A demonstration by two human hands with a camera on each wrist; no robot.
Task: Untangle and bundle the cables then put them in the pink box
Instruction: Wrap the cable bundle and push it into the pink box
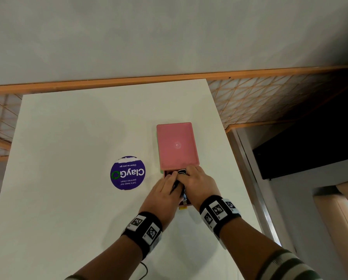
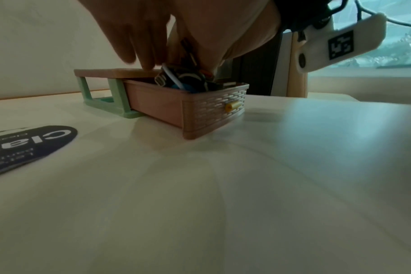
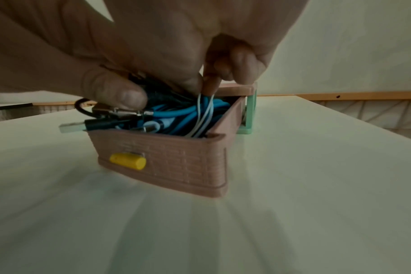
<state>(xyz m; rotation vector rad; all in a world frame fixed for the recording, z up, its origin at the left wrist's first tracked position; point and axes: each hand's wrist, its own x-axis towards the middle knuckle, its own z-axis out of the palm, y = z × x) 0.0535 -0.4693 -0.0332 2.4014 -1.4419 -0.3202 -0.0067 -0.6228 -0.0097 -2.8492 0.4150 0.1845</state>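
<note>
The pink box (image 1: 176, 146) lies on the white table, its drawer (image 3: 176, 157) pulled out toward me with a yellow knob (image 3: 127, 161) in front. A bundle of blue, black and white cables (image 3: 176, 115) fills the drawer (image 2: 157, 105). My right hand (image 1: 197, 182) grips the bundle from above, thumb on the black plugs and fingertips pinching a white cable loop. My left hand (image 1: 165, 186) lies over the drawer's left side with fairly straight fingers (image 2: 141, 55) touching the cables (image 2: 181, 79) at the lid's edge. A silver USB plug (image 3: 72, 128) sticks out over the drawer's front left corner.
A round purple sticker (image 1: 127, 173) is stuck on the table left of the box. The box sits in a green frame (image 2: 101, 92). The table's right edge (image 1: 241, 170) runs close to the box, with a dark gap beyond. A wall rises behind the table.
</note>
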